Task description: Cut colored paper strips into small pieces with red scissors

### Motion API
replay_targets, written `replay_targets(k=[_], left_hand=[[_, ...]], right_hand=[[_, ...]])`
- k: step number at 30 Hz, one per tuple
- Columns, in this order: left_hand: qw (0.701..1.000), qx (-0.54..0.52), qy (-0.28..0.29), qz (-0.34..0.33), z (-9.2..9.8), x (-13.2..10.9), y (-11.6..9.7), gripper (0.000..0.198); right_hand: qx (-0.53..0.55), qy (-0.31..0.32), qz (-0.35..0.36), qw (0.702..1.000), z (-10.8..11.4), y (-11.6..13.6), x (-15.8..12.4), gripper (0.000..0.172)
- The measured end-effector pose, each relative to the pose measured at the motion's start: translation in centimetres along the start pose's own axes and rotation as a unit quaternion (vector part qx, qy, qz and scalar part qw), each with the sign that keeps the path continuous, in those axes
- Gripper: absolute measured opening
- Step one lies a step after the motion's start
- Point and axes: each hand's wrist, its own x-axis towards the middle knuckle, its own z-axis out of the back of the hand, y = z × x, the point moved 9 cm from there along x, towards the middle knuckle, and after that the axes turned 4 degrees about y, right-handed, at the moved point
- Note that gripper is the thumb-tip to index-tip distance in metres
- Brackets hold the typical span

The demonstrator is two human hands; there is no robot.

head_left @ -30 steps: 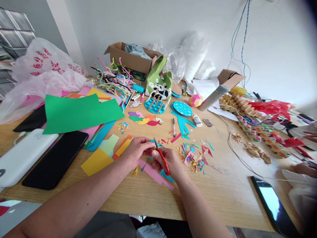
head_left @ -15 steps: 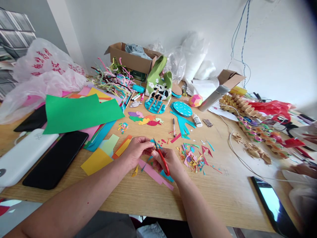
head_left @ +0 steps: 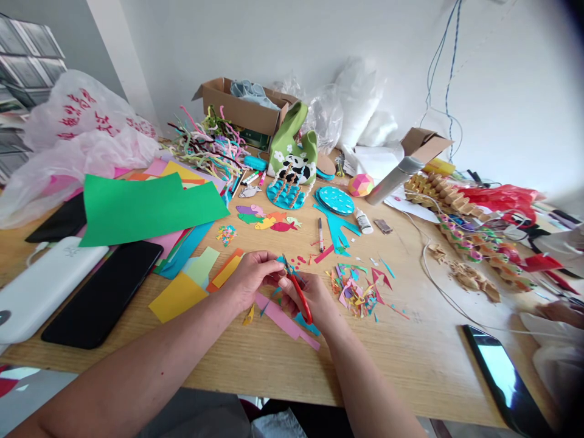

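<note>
Scissors (head_left: 303, 302) inside right grip (head_left: 316, 294), blue paper (head_left: 280, 258) apparently in left grip (head_left: 255, 275)

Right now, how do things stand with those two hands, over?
Right hand gripping red-handled scissors. Left hand pinched close beside them, hold unclear. Loose paper scraps to the right, not blocking.

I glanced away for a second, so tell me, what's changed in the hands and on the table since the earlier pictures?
Nothing has visibly changed: nothing clearly moved, was taken up or let go. The right hand still holds the red-handled scissors, the left hand stays close by, and the paper fish, scrap pile and green sheet lie as before.
</note>
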Motion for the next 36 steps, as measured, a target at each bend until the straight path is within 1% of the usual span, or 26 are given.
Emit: replay_targets(k=[6, 13, 20, 23, 29, 36], left_hand=[[1.000, 0.004, 0.003, -0.003, 0.06, 0.04, -0.03, 0.019], [0.999, 0.043, 0.004, -0.005, 0.38, 0.10, -0.15, 0.015], [0.999, 0.034, 0.000, -0.011, 0.52, 0.24, -0.22, 0.013], [1.000, 0.026, -0.001, -0.014, 0.49, 0.19, -0.32, 0.014], [0.999, 0.039, 0.017, -0.005, 0.05, 0.04, -0.36, 0.019], [1.000, 0.031, -0.001, -0.002, 0.25, 0.04, -0.47, 0.019]], right_hand=[[-0.003, 0.005, 0.000, 1.000, -0.04, 0.27, -0.19, 0.047], [-0.025, 0.006, -0.010, 1.000, 0.08, 0.58, -0.37, 0.048], [-0.013, 0.004, -0.020, 1.000, 0.01, 0.58, -0.34, 0.049], [-0.017, 0.002, -0.016, 1.000, 0.04, 0.70, -0.38, 0.049], [-0.018, 0.007, -0.006, 1.000, 0.05, 0.40, -0.35, 0.046], [-0.010, 0.005, -0.003, 1.000, 0.09, 0.21, -0.30, 0.045]])
